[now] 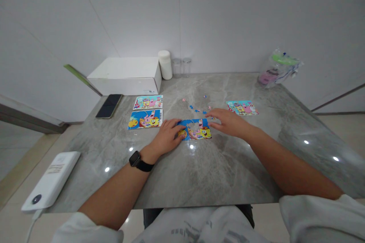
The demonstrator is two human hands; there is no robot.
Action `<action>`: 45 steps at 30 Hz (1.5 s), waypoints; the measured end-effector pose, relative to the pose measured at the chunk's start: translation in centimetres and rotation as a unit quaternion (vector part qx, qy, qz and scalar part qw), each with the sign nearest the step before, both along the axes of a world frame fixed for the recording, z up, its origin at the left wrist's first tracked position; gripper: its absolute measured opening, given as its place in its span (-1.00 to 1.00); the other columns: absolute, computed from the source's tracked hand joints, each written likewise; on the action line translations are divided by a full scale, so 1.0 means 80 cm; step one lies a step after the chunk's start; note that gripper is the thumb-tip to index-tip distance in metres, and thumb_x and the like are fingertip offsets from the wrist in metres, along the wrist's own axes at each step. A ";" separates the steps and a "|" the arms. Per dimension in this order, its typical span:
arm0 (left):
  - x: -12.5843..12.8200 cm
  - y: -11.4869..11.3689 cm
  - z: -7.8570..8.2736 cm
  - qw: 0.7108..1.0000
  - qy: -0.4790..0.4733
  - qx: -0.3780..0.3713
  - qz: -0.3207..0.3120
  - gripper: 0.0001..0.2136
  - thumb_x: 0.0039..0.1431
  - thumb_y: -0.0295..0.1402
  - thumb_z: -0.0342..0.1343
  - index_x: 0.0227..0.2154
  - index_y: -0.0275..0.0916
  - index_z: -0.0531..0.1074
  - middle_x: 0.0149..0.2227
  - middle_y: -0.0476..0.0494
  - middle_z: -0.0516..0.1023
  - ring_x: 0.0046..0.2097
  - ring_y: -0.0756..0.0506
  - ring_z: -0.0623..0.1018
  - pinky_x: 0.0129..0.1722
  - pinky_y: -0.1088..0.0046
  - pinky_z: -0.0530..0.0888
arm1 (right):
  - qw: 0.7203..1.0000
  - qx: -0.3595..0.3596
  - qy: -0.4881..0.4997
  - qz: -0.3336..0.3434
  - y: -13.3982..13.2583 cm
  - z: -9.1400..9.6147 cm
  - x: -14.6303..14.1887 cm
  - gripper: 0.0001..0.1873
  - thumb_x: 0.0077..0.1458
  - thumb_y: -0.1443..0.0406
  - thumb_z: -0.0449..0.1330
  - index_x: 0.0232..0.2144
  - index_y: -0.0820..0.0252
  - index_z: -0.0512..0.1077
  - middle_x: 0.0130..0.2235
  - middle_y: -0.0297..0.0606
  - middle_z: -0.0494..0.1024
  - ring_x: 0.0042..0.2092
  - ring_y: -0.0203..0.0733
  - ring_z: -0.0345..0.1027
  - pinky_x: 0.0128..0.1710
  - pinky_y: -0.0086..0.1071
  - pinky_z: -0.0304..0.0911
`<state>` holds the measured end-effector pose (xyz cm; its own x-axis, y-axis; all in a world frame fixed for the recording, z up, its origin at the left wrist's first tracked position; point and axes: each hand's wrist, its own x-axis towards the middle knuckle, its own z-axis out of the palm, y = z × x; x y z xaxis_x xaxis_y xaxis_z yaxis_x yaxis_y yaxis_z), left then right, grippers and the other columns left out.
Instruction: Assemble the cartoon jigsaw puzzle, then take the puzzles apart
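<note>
A partly assembled cartoon jigsaw puzzle (195, 133), mostly blue and yellow, lies flat on the grey marbled table in front of me. Gaps show along its upper part. My left hand (167, 136) rests at the puzzle's left end, fingers spread over its edge. Just beyond its upper right corner is my right hand (228, 122), thumb and index finger apart, close to several loose puzzle pieces (204, 112). Whether a tiny piece touches these fingertips is hard to see. To the right lies another cartoon picture (242, 107), partly behind my right hand.
Two picture cards, one blue (145, 119) and one turquoise (148, 102), lie left of the puzzle. Farther left is a phone (109, 106); a white power bank (54, 178) sits nearer. Along the back stand a white box (125, 76), white bottle (165, 65), glass jars (186, 67) and plastic bag (279, 69).
</note>
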<state>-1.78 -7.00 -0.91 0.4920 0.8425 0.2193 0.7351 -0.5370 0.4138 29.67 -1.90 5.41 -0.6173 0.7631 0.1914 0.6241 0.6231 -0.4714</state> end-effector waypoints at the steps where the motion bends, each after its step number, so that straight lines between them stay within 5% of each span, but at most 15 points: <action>1: -0.001 0.000 -0.001 1.000 0.001 0.002 -0.003 -0.65 0.34 -0.23 0.22 0.15 -0.10 0.53 0.30 -0.29 0.43 0.33 -0.31 0.40 0.36 -0.13 0.28 | 1.000 -0.008 -0.018 0.024 -0.005 -0.015 0.005 -0.69 0.21 0.25 0.32 0.01 0.06 0.60 0.07 -0.11 0.64 0.15 0.10 0.47 0.22 -0.01 0.31; 4: -0.006 0.002 -0.003 1.000 0.011 0.002 -0.015 -0.56 0.30 -0.09 0.26 0.18 -0.11 0.52 0.35 -0.33 0.37 0.37 -0.35 0.35 0.39 -0.16 0.24 | 0.997 -0.016 -0.047 0.051 -0.018 -0.049 0.015 -0.57 0.18 0.21 0.37 0.10 0.06 0.56 0.22 -0.05 0.54 0.27 0.12 0.39 0.31 0.03 0.27; 8: -0.014 0.003 -0.004 0.999 0.022 -0.012 -0.030 -0.44 0.23 0.00 0.32 0.24 -0.08 0.49 0.40 -0.32 0.30 0.42 -0.38 0.28 0.42 -0.16 0.20 | 0.998 0.007 -0.037 0.048 -0.022 -0.066 0.022 -0.54 0.19 0.17 0.37 0.13 0.09 0.56 0.29 0.01 0.47 0.31 0.15 0.35 0.34 0.09 0.25; 32: -0.027 0.015 -0.009 0.998 -0.045 -0.032 -0.044 -0.51 0.19 -0.12 0.39 0.17 -0.03 0.54 0.37 -0.23 0.38 0.36 -0.33 0.38 0.40 -0.08 0.28 | 0.998 0.030 -0.014 0.058 -0.016 -0.089 0.018 -0.50 0.22 0.14 0.38 0.19 0.01 0.53 0.33 -0.05 0.45 0.34 0.14 0.33 0.39 0.16 0.14; 41: -0.023 0.015 -0.004 0.996 -0.071 -0.056 -0.025 -0.35 0.06 -0.17 0.48 0.23 -0.03 0.46 0.34 -0.24 0.42 0.35 -0.34 0.41 0.38 -0.10 0.32 | 0.999 0.011 0.017 0.047 -0.015 -0.085 0.019 -0.35 0.16 0.13 0.42 0.27 0.01 0.44 0.31 -0.04 0.48 0.32 0.17 0.35 0.34 0.18 0.22; 45: -0.022 0.017 -0.001 0.991 -0.126 -0.046 -0.005 -0.42 0.15 -0.17 0.41 0.23 -0.07 0.45 0.33 -0.26 0.41 0.33 -0.31 0.42 0.36 -0.03 0.35 | 0.997 0.014 0.076 0.003 -0.012 -0.081 0.028 -0.42 0.22 0.14 0.36 0.26 -0.03 0.43 0.29 -0.10 0.50 0.28 0.09 0.39 0.29 0.10 0.30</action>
<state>-3.52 -5.65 -0.99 0.4391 0.8604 0.2587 0.5974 -0.4947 0.6312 31.90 -2.84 -1.07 -0.5836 0.7531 0.3037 0.5432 0.6401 -0.5433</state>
